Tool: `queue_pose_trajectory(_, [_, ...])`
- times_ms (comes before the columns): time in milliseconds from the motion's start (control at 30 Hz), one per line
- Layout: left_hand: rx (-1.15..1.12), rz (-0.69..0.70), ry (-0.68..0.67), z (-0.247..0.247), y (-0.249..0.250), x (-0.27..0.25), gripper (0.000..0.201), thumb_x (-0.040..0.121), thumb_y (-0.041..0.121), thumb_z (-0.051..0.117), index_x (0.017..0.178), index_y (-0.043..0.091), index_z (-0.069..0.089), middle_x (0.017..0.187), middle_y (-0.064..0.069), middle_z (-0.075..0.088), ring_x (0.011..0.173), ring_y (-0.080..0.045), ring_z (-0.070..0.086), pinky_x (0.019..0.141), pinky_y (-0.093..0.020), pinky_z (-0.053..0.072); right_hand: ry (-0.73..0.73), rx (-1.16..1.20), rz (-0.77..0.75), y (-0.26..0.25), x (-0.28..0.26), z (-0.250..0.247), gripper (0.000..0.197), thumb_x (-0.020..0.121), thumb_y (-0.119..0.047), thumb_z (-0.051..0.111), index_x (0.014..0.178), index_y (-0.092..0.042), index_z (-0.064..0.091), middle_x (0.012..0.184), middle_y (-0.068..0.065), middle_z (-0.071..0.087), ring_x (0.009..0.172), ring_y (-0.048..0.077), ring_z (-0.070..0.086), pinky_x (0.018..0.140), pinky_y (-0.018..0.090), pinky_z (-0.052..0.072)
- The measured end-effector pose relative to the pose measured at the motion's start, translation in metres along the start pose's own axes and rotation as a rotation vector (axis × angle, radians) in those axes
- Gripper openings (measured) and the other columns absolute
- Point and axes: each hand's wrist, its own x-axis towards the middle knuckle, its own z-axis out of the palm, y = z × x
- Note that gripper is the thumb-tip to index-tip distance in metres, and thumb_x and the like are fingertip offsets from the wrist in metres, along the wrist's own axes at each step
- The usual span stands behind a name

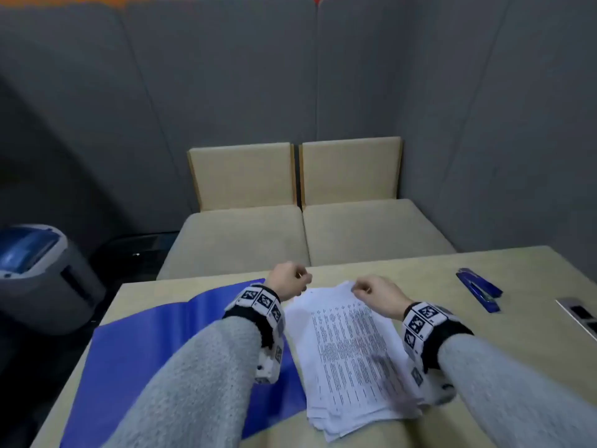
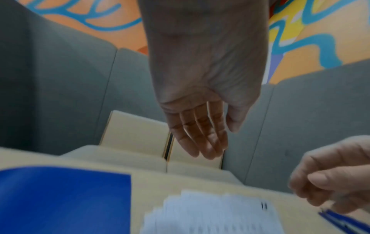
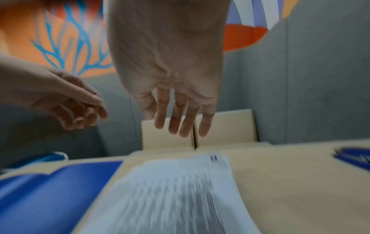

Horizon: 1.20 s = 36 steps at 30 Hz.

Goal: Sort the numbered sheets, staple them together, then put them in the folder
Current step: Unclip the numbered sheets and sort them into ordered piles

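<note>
- Head view: sheets (image 1: pixel 352 354) lie in a loose, fanned stack on the table (image 1: pixel 484 367), unstapled as far as visible; stapler (image 1: pixel 479 288) sits apart at 2 o'clock, open blue folder (image 1: pixel 135 354) at 9 o'clock, empty; judged early, sorting stage
- Left wrist view: left hand (image 2: pixel 200 95) hangs above the table, fingers straight, grasping nothing; page text blurred
- Right wrist view: right hand (image 3: pixel 172 82) hovers over the stack's far edge, fingers extended, empty
</note>
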Motion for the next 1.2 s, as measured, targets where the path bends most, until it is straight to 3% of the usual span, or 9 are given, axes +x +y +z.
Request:
queue_pose_trajectory(67, [-0.028, -0.076, -0.06, 0.027, -0.018, 0.0, 0.018, 0.091, 0.023, 0.053, 0.083, 0.012, 0.065, 0.08, -0.008, 0.071, 0.064, -0.017, 0.062, 0.069, -0.03, 0.053, -0.041, -0.012, 0.085, 0.029, -0.004, 0.02, 0.016, 0.093, -0.02, 0.052, 0.099, -0.017, 0.066, 0.11, 0.003, 0.067, 0.102, 0.02, 0.061, 0.091, 0.033, 0.047])
queue_pose_trajectory(167, [-0.025, -0.162, -0.127, 0.074, -0.046, -0.009, 0.02, 0.092, 0.024, 0.052, 0.084, 0.012, 0.065, 0.081, -0.008, 0.071, 0.066, -0.018, 0.063, 0.073, -0.031, 0.054, -0.146, -0.035, 0.173, 0.069, -0.014, 0.054, 0.03, 0.095, -0.021, 0.049, 0.123, -0.015, 0.057, 0.128, 0.004, 0.058, 0.116, 0.019, 0.054, 0.099, 0.031, 0.043])
queue_pose_trajectory(267, [0.06, -0.191, -0.061, 0.101, -0.057, -0.007, 0.021, 0.092, 0.024, 0.05, 0.09, 0.011, 0.067, 0.089, -0.008, 0.071, 0.082, -0.023, 0.065, 0.077, -0.035, 0.054, -0.184, -0.073, 0.191, 0.09, -0.017, 0.074, 0.045, 0.097, -0.023, 0.044, 0.141, -0.017, 0.038, 0.148, 0.003, 0.04, 0.135, 0.022, 0.036, 0.107, 0.035, 0.035])
queue_pose_trajectory(400, [0.212, -0.159, 0.051, 0.129, -0.066, 0.0, 0.028, 0.094, 0.022, 0.045, 0.12, 0.013, 0.054, 0.12, -0.006, 0.054, 0.107, -0.024, 0.053, 0.08, -0.037, 0.049, -0.229, -0.194, 0.216, 0.103, -0.022, 0.101, 0.061, 0.098, -0.042, 0.039, 0.151, -0.025, 0.015, 0.161, 0.0, 0.003, 0.148, 0.025, 0.005, 0.116, 0.046, 0.017])
queue_pose_trajectory(500, [0.364, -0.186, 0.046, 0.141, -0.07, 0.013, 0.053, 0.092, 0.03, 0.048, 0.14, 0.014, 0.031, 0.14, -0.007, 0.034, 0.124, -0.025, 0.038, 0.093, -0.042, 0.045, -0.205, -0.206, 0.203, 0.109, -0.029, 0.114, 0.064, 0.097, -0.047, 0.037, 0.152, -0.029, 0.008, 0.161, -0.001, -0.007, 0.148, 0.023, -0.005, 0.118, 0.047, 0.005])
queue_pose_trajectory(633, [0.458, -0.21, -0.127, 0.144, -0.081, 0.036, 0.086, 0.084, 0.053, 0.057, 0.147, 0.017, 0.012, 0.154, -0.006, 0.014, 0.14, -0.026, 0.018, 0.109, -0.052, 0.025, -0.146, -0.225, 0.178, 0.117, -0.034, 0.117, 0.067, 0.096, -0.053, 0.036, 0.152, -0.031, 0.008, 0.161, -0.004, -0.004, 0.148, 0.019, -0.003, 0.118, 0.042, 0.004])
queue_pose_trajectory(833, [0.52, -0.135, -0.036, 0.138, -0.086, 0.045, 0.085, 0.067, 0.061, 0.07, 0.132, 0.019, 0.034, 0.123, -0.005, 0.037, 0.112, -0.023, 0.038, 0.094, -0.037, 0.037, -0.022, -0.193, 0.192, 0.124, -0.033, 0.115, 0.076, 0.083, -0.062, 0.052, 0.147, -0.031, 0.026, 0.147, -0.005, 0.029, 0.136, 0.016, 0.026, 0.107, 0.037, 0.025])
queue_pose_trajectory(1033, [0.461, -0.171, -0.121, 0.13, -0.092, 0.058, 0.103, 0.053, 0.063, 0.079, 0.134, 0.021, 0.031, 0.126, -0.004, 0.034, 0.114, -0.022, 0.036, 0.097, -0.038, 0.041, -0.036, -0.15, 0.196, 0.129, -0.03, 0.11, 0.075, 0.077, -0.06, 0.059, 0.141, -0.032, 0.033, 0.129, -0.005, 0.036, 0.122, 0.014, 0.032, 0.099, 0.033, 0.029])
queue_pose_trajectory(1200, [0.455, -0.194, -0.156, 0.121, -0.09, 0.065, 0.075, 0.056, 0.058, 0.08, 0.109, 0.021, 0.044, 0.112, -0.002, 0.036, 0.104, -0.021, 0.035, 0.091, -0.038, 0.042, -0.06, -0.152, 0.192, 0.13, -0.034, 0.11, 0.074, 0.077, -0.059, 0.058, 0.141, -0.032, 0.033, 0.13, -0.005, 0.034, 0.124, 0.014, 0.031, 0.1, 0.033, 0.028])
